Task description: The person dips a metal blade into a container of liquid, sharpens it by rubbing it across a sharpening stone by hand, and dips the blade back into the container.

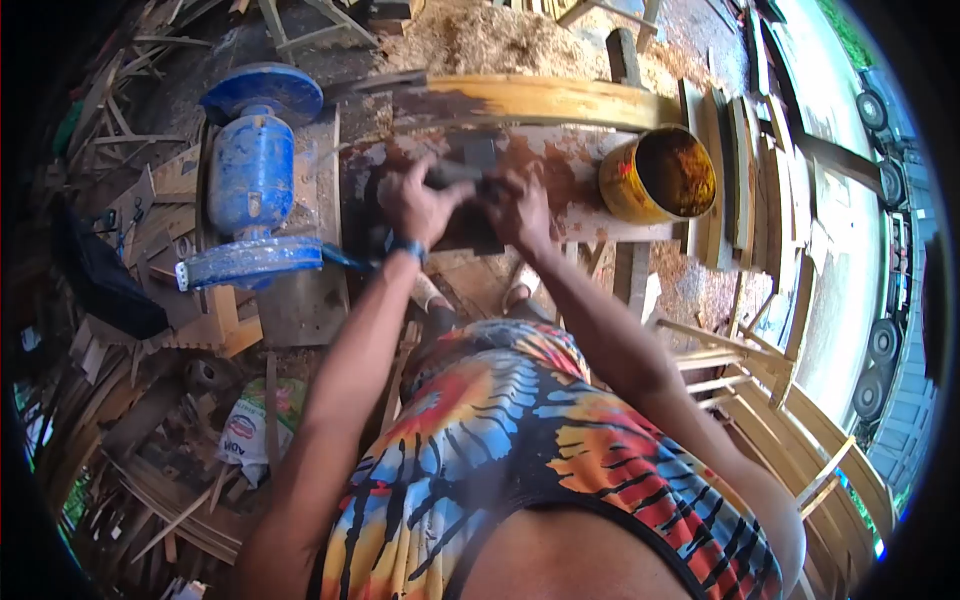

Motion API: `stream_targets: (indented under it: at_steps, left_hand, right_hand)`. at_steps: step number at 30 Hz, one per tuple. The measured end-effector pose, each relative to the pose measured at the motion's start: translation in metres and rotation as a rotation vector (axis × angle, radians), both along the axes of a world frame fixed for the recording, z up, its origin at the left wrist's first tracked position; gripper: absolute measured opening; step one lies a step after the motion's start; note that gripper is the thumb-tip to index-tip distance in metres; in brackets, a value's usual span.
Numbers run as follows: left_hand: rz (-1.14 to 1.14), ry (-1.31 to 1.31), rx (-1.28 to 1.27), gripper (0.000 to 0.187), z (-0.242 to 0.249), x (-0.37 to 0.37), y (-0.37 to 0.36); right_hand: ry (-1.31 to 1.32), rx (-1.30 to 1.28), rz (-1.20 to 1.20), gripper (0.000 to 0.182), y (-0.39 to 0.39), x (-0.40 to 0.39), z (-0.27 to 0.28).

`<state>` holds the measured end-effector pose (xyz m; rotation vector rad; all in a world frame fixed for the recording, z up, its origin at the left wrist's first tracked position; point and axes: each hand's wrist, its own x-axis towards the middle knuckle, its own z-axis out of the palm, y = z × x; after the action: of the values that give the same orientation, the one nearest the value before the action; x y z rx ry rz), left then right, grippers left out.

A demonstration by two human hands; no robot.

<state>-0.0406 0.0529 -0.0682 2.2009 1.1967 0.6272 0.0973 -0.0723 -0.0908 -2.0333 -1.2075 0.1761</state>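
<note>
My left hand (418, 208), with a band on its wrist, is curled around one end of a dark bar-like piece (448, 177). My right hand (522, 212) has its fingers closed at the other end of that piece. Motion blur hides its exact kind. Both hands are over a stained, dark-patched bench (570, 160). Just beyond the fingers, a dark flat block (480, 152) lies on the bench. To the right of my right hand stands a yellow tin (622, 185) with brown stains inside.
A blue bench grinder (252, 175) is mounted left of my left hand. A long wooden plank (560, 98) runs along the bench's far side. Boards (745, 185) stand at the right, near wooden frames (790, 400). Sawdust (490, 40) covers the ground beyond; a white sack (245, 432) lies lower left.
</note>
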Motion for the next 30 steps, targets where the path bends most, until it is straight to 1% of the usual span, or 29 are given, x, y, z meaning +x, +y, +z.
stream_targets:
  at_steps: [1,2,4,6,7,8,10,13,14,16,18,19,20,22,24,25,28,29,30]
  left_hand:
    - [0.006,-0.1,-0.128,0.077,-0.009,-0.012,-0.016]
    - [0.02,0.008,-0.14,0.08,-0.017,-0.025,-0.032]
    - [0.063,-0.017,-0.1,0.082,-0.014,-0.027,-0.045]
    - [0.058,0.016,-0.086,0.082,-0.013,-0.013,-0.02]
    - [0.026,-0.029,0.023,0.08,-0.014,-0.004,-0.001]
    - [0.089,0.054,0.024,0.078,-0.014,0.006,0.014]
    - [0.05,0.054,0.057,0.077,-0.015,0.014,0.04]
    - [0.047,0.102,-0.011,0.077,-0.006,-0.002,0.013]
    - [0.007,-0.102,-0.04,0.077,-0.023,-0.016,-0.004]
    - [0.093,-0.029,-0.125,0.077,-0.017,-0.036,-0.043]
    - [0.107,-0.116,-0.091,0.077,-0.035,-0.031,-0.039]
    - [0.119,-0.159,-0.075,0.077,-0.029,-0.024,-0.034]
    - [0.081,-0.071,-0.042,0.081,-0.022,-0.019,-0.018]
    - [0.092,0.027,-0.014,0.08,-0.012,-0.001,0.013]
    - [0.12,0.105,-0.036,0.078,0.0,0.008,0.026]
    - [0.121,0.1,-0.013,0.078,0.004,0.007,0.022]
    - [0.063,0.026,0.07,0.08,-0.015,-0.015,-0.014]
    - [0.08,0.026,-0.03,0.079,-0.01,-0.022,-0.032]
    - [0.124,-0.046,-0.029,0.076,-0.009,-0.024,-0.043]
  right_hand:
    - [0.038,-0.057,0.019,0.04,-0.018,-0.012,0.016]
    - [0.125,-0.068,0.034,0.04,-0.033,-0.019,0.016]
    - [0.147,-0.136,-0.042,0.041,-0.042,-0.028,0.024]
    - [0.069,-0.147,-0.054,0.041,-0.016,-0.016,0.021]
    - [0.032,-0.157,-0.057,0.04,0.001,-0.008,0.017]
    - [0.121,-0.104,-0.055,0.04,0.019,0.002,0.015]
    - [0.138,-0.142,-0.106,0.04,0.035,0.006,0.017]
    - [0.15,-0.128,-0.117,0.04,0.012,-0.007,0.013]
    - [0.119,-0.128,-0.058,0.042,-0.007,-0.018,0.02]
    - [0.217,-0.139,0.009,0.045,-0.041,-0.03,0.011]
    - [0.114,-0.184,0.021,0.044,-0.036,-0.026,0.015]
    - [0.062,-0.209,0.032,0.044,-0.03,-0.022,0.017]
    - [0.038,-0.186,-0.019,0.044,-0.013,-0.016,0.016]
    - [0.053,-0.096,-0.006,0.045,0.02,0.004,0.002]
    - [0.086,-0.113,-0.016,0.046,0.028,0.008,0.003]
    - [0.102,-0.12,-0.023,0.047,0.03,0.009,0.005]
    - [0.131,-0.235,0.019,0.047,-0.008,-0.006,0.021]
    - [0.118,-0.227,0.012,0.048,-0.026,-0.015,0.024]
    - [0.103,-0.219,0.009,0.049,-0.035,-0.019,0.026]
